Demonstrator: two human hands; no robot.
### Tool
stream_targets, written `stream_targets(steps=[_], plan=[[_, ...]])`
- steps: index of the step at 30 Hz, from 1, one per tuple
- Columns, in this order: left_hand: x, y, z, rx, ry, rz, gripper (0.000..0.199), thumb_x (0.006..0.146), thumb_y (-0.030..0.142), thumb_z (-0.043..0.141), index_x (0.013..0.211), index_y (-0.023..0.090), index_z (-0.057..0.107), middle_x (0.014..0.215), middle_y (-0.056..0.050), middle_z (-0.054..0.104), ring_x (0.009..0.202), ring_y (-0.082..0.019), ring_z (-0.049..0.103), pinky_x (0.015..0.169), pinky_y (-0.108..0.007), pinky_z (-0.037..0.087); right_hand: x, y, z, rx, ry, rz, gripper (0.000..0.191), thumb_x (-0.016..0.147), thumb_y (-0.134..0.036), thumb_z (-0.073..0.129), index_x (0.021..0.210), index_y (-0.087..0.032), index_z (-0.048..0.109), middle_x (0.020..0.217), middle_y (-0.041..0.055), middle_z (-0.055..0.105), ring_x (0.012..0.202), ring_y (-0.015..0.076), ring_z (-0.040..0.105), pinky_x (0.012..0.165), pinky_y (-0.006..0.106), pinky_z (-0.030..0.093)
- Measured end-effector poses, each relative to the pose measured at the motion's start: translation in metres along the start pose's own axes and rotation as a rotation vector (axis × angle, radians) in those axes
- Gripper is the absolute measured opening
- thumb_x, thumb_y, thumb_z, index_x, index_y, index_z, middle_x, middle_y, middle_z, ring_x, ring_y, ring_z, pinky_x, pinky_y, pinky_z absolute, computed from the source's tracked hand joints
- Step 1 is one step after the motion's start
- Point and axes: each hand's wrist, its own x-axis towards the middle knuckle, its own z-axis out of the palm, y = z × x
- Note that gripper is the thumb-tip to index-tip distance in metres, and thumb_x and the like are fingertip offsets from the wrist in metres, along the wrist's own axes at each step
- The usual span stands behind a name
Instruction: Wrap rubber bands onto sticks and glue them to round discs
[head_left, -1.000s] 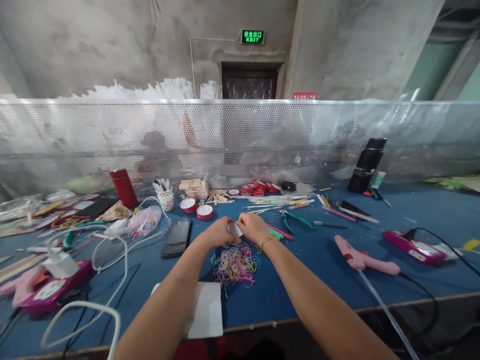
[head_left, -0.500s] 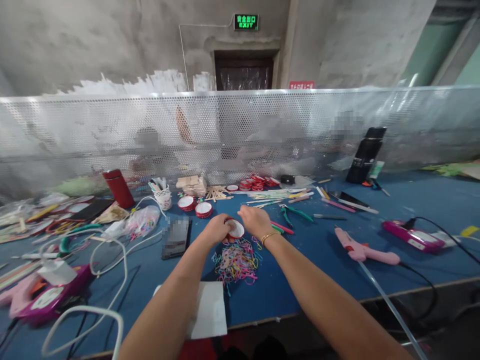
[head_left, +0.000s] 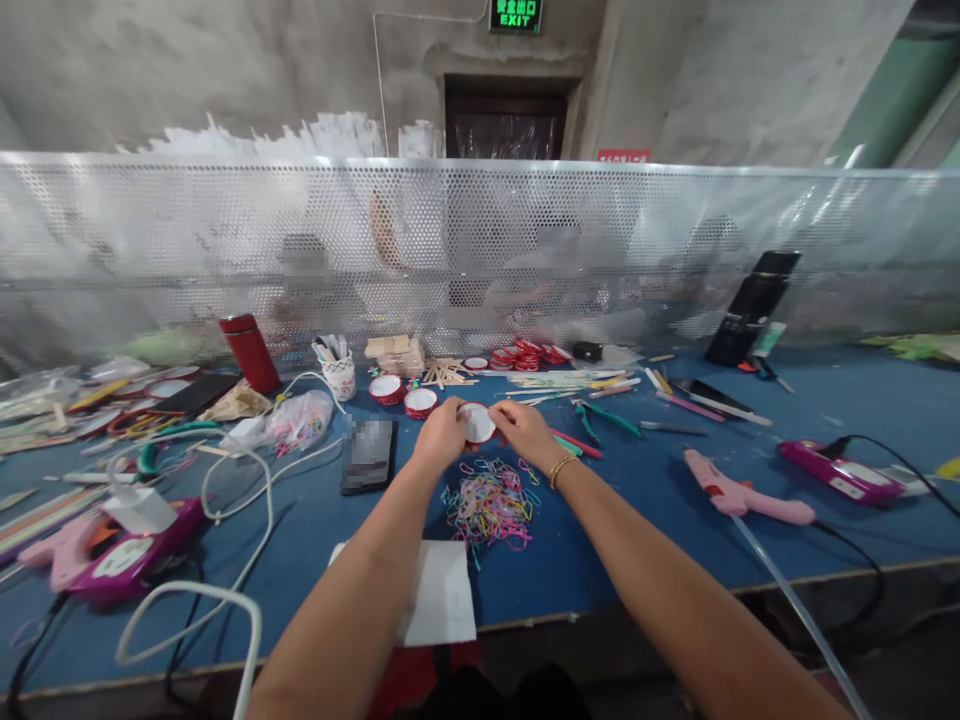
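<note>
Between my two hands is a small round disc [head_left: 478, 423] with a white face and a red rim. My left hand [head_left: 444, 432] grips its left side, fingers closed on the edge. On the opposite edge, my right hand [head_left: 523, 428] pinches the rim with thumb and fingers; a gold bracelet circles that wrist. Just below the hands lies a loose heap of colourful elastic bands [head_left: 491, 505]. Two short stacks of similar red-rimmed discs [head_left: 421, 402] stand behind my left hand. More red-rimmed pieces [head_left: 525, 353] are piled farther back.
A phone [head_left: 369, 455] lies left of my arms, near a white cable and a red flask [head_left: 250, 353]. At right are a pink glue gun [head_left: 739, 490], green-handled pliers [head_left: 604, 420] and a black bottle [head_left: 754, 308]. A perforated metal screen [head_left: 465, 230] borders the table's back.
My right hand has come down onto the disc's right edge, where before it was raised beside it. The left hand keeps its hold. The whole view has shifted slightly.
</note>
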Motion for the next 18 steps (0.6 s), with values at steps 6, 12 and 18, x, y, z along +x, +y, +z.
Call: stream_targets(steps=[6,12,18], plan=[[0.003,0.002,-0.007,0.077,0.023,0.06,0.031,0.089,0.036,0.036,0.102,0.018,0.058,0.074,-0.005,0.067,0.049,-0.012,0.058,0.048,-0.022,0.043,0.002,0.004,0.012,0.227,-0.048,0.062,0.024,0.085,-0.035,0.047,0.098,-0.018,0.058,0.062,-0.0013,0.061,0.046,0.0117,0.055,0.05,0.023,0.041],[0.005,0.006,-0.015,0.365,0.12,0.116,0.048,0.086,0.053,0.034,0.074,0.016,0.063,0.062,-0.006,0.062,0.054,-0.016,0.056,0.051,-0.024,0.037,0.007,0.007,0.011,-0.021,0.115,0.003,0.017,0.083,-0.027,0.048,0.087,-0.018,0.062,0.062,-0.0007,0.061,0.055,0.0121,0.054,0.055,0.022,0.038],[0.01,0.0,-0.006,0.128,-0.008,0.056,0.04,0.077,0.053,0.051,0.082,0.015,0.064,0.059,-0.002,0.059,0.048,-0.012,0.051,0.046,-0.022,0.035,0.006,0.0,0.005,-0.125,0.174,-0.034,0.018,0.085,-0.028,0.048,0.084,-0.019,0.064,0.069,0.0006,0.064,0.063,0.0126,0.055,0.058,0.022,0.036]])
